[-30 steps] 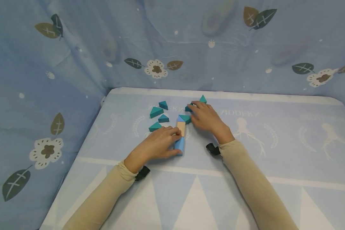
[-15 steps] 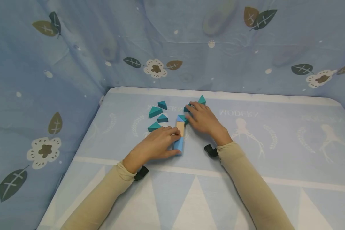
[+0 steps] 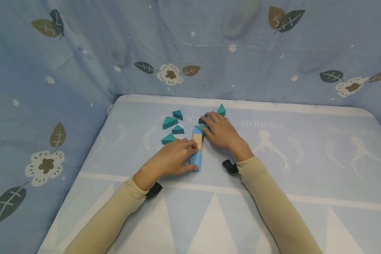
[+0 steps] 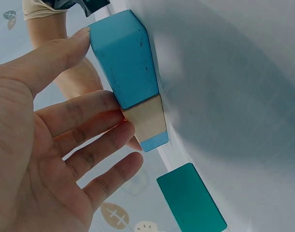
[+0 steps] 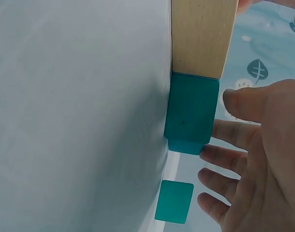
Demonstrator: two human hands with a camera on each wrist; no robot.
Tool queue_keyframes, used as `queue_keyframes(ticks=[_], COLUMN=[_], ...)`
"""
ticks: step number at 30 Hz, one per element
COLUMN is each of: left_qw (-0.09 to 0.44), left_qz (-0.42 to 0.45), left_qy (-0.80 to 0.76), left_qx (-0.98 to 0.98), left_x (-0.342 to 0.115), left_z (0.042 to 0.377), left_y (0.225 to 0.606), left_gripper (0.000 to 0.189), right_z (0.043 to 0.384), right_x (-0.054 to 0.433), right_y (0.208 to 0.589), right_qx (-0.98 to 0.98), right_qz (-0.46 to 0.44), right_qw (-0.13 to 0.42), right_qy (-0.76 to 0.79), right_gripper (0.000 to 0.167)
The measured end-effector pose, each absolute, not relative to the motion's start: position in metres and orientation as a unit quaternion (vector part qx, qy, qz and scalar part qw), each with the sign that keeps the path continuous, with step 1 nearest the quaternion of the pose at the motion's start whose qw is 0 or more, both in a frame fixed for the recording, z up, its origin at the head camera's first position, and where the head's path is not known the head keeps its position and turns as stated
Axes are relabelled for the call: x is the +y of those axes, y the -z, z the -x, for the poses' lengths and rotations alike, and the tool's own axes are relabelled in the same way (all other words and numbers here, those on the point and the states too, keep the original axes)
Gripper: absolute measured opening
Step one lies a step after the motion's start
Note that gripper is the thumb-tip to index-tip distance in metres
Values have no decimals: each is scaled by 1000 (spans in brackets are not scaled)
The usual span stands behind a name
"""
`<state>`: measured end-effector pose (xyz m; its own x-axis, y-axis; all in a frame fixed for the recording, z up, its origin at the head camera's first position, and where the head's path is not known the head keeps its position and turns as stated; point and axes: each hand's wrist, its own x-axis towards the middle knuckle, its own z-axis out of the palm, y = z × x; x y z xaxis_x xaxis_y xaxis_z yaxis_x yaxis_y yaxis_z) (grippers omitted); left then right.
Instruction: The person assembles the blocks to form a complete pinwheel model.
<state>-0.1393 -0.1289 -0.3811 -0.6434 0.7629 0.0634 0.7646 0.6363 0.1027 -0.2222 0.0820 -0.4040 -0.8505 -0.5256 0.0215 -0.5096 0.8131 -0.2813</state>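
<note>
Patterned table cover [image 3: 304, 183] under all. Left hand [image 3: 171, 158] clenched on nothing, relaxed fingers resting along the row's left side. Right hand [image 3: 220, 130] likewise not grasping, fingertips at the dark teal block [image 3: 201, 121]; both have edged toward the row since a second ago. Row, near to far: blue block [image 3: 195, 160], beige block [image 3: 198, 139], small blue triangle [image 3: 196, 130], teal triangle [image 3: 200, 129] against it. Probably the far-end pieces being drawn closer.
</note>
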Motion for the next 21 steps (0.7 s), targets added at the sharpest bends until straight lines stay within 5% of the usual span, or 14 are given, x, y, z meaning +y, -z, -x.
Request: queue_keyframes(ticks=[21], left_qw=[11], left_qz=[423], left_qy=[64], left_qx=[-904], left_x=[-130], left_z=[140], left_y=[383], left_gripper=[53], right_z=[219], right_x=[78], right_y=[404], right_qx=[945], right_qz=[290], right_qw=[8], right_qy=[153], right_gripper=[46])
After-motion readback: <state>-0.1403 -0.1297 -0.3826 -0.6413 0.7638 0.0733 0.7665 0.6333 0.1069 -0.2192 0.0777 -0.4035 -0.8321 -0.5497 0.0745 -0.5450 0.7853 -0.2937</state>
